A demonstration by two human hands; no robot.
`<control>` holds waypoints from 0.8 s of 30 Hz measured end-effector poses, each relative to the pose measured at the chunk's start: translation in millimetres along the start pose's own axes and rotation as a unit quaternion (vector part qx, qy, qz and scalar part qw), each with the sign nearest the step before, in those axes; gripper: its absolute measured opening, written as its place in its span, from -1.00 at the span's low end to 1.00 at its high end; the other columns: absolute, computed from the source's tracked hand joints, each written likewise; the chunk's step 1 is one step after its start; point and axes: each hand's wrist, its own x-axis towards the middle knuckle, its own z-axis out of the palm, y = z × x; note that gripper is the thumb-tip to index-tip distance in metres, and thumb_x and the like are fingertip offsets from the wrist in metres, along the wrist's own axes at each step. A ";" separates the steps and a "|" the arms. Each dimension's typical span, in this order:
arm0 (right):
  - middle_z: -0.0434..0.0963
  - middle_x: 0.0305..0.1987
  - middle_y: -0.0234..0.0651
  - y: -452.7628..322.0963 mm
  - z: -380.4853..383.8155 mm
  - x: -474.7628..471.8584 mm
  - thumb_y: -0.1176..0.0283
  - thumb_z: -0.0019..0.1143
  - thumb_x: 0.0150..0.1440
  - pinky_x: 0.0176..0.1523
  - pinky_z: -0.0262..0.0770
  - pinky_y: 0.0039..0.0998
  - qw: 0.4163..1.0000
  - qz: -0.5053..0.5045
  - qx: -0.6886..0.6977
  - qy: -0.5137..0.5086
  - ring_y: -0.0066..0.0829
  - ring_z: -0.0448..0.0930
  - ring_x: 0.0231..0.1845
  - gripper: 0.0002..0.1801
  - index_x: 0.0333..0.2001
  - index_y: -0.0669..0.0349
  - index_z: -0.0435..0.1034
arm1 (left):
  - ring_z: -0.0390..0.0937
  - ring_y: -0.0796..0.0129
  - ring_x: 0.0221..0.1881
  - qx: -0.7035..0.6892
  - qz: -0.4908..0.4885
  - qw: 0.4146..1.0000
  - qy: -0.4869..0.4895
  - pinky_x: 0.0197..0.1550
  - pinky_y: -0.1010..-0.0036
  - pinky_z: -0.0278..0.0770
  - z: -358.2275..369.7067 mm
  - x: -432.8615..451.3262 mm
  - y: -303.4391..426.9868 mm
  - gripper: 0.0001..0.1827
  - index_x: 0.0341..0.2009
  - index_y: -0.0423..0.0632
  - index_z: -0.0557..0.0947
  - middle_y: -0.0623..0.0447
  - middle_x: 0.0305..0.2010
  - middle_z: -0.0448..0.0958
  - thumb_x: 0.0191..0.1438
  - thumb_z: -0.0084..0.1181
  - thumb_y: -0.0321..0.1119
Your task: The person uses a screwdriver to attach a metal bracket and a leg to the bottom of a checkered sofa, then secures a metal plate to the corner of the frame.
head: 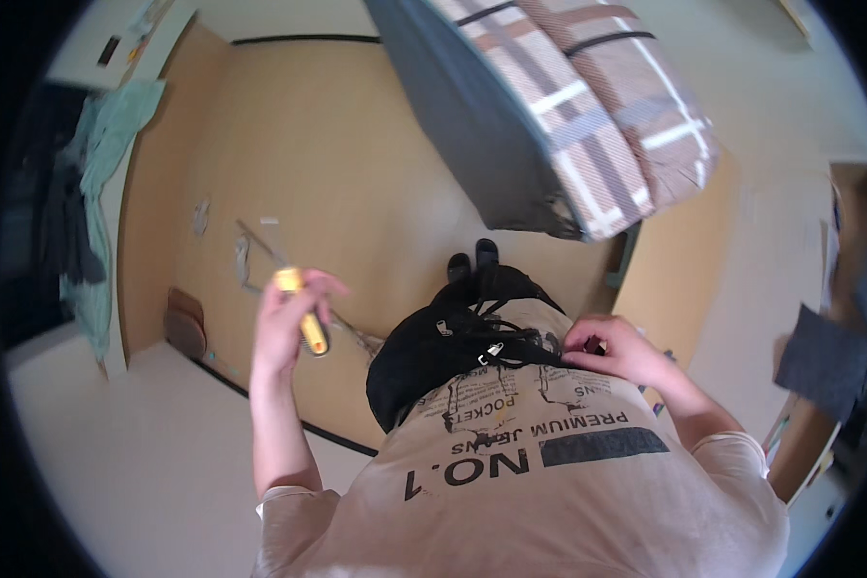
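My left hand (292, 311) is closed around the yellow and black handle of a screwdriver (311, 321), held out at the left over the floor. Its metal shaft points up and to the left. At my waist, on the right side, my right hand (610, 347) touches the hem of the printed T-shirt (535, 462) near the black trousers (412, 354); its thumb and fingers are bent, and whether they pinch the cloth is unclear. The trousers have a loose drawcord.
A bed with folded plaid bedding (592, 108) and a dark grey side panel (469, 123) stands ahead. On the wooden floor (318, 152) at the left lie a pale cord (242, 260) and a brown board-like thing (186, 323). Green cloth (108, 166) hangs at the far left.
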 end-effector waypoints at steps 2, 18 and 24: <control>0.64 -0.29 -0.32 6.4 6.3 18.7 0.36 0.48 0.25 -0.27 0.58 -0.40 0.998 0.033 -0.003 -0.049 -0.51 0.63 -0.36 -0.77 -0.20 0.25 0.56 | 0.55 0.59 -0.40 0.058 -0.069 0.992 -0.083 -0.29 0.57 0.55 -5.7 3.4 -42.8 -0.74 0.01 -0.19 0.74 0.03 -0.17 0.77 0.37 0.14 -0.34; 0.65 -0.30 -0.18 -116.6 135.0 174.6 0.35 0.19 0.33 -0.15 0.69 -0.14 0.939 -0.189 -0.280 0.064 -0.06 0.70 -0.25 -0.80 -0.31 0.23 0.58 | 0.45 0.51 -0.36 0.240 -0.138 0.862 -0.425 -0.30 0.43 0.44 -187.9 140.7 -110.6 -0.47 -0.10 -0.01 0.78 0.23 -0.43 0.59 0.26 0.36 0.25; 0.64 -0.29 -0.04 -190.2 221.1 327.3 0.36 0.20 0.30 -0.12 0.63 0.00 0.932 -0.257 -0.251 -0.049 0.08 0.68 -0.21 -0.75 -0.39 0.30 0.50 | 0.46 0.49 -0.57 0.225 -0.310 0.876 -0.292 -0.55 0.46 0.35 -387.4 94.8 -142.5 -0.57 -0.20 0.06 0.75 0.18 -0.52 0.57 0.27 0.36 0.18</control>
